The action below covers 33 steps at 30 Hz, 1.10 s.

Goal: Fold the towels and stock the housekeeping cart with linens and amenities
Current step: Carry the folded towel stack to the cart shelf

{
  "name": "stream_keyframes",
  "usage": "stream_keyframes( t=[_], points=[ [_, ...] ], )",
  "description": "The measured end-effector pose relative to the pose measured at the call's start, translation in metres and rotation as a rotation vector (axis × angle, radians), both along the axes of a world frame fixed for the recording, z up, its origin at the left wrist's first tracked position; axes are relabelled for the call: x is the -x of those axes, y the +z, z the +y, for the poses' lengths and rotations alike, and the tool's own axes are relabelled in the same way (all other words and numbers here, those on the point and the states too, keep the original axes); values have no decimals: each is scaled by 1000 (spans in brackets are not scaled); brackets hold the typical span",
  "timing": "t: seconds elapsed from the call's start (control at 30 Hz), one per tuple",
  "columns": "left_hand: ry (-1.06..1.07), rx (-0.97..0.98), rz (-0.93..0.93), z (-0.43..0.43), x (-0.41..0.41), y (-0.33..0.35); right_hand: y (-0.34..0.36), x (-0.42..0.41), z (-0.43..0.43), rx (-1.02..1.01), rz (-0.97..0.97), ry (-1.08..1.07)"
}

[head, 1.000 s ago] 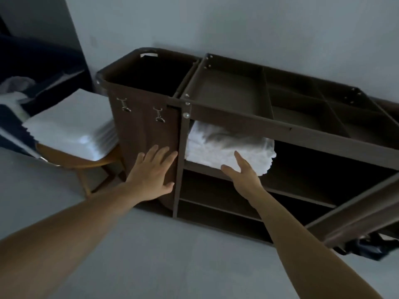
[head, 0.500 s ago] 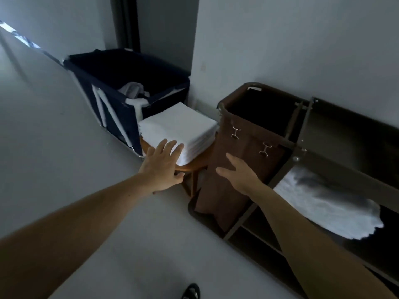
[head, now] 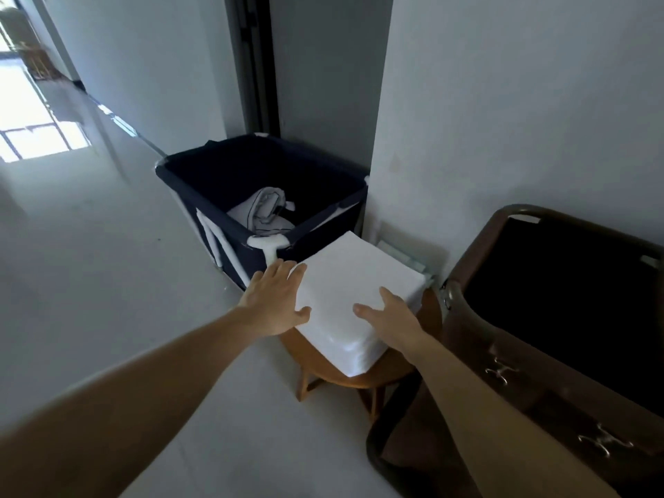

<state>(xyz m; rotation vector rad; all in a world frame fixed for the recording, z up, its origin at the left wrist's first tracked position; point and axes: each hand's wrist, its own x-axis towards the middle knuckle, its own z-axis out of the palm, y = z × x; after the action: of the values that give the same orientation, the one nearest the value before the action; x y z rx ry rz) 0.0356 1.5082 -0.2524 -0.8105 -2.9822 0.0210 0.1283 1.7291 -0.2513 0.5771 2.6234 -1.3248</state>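
A thick stack of folded white linens (head: 359, 278) sits on a small round wooden table (head: 334, 372), beside the cart's brown bag (head: 539, 372). The left hand (head: 276, 300) lies straight-fingered against its left edge and the right hand (head: 390, 318) rests spread on top, neither gripping. The pile looks soft, floppy and fairly heavy, so it is probably best lifted from underneath at both sides.

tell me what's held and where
Nothing gripped yet: left hand touches the left edge of the folded linen stack, right hand rests on its near right side.

Wooden stool (head: 390, 370) — white folded stack (head: 355, 278) on top, probably towels.
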Motion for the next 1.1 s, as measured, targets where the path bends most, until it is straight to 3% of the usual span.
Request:
stream_keyframes(
  t=[0.3, 0.53, 0.63, 0.8, 0.93, 1.1],
  points=[
    [-90, -26, -236, 41, 145, -51, -64, 115, 28, 106, -124, -232],
    [-70, -83, -628, 87, 294, -151, -144, 188, 46, 173, -262, -644],
    [24, -76, -697, 109, 338, -195, -175, 200, 53, 211, -299, -829],
    [156, -127, -812, 133, 372, -244, -217, 210, 56, 233, -354, -958],
    [217, -315, -880, 133, 382, -271, -248, 222, 63, 244, -385, -1064],
    [371, -501, -1068, 133, 398, -279, -278, 215, 74, 272, -253, -1110]
  ],
)
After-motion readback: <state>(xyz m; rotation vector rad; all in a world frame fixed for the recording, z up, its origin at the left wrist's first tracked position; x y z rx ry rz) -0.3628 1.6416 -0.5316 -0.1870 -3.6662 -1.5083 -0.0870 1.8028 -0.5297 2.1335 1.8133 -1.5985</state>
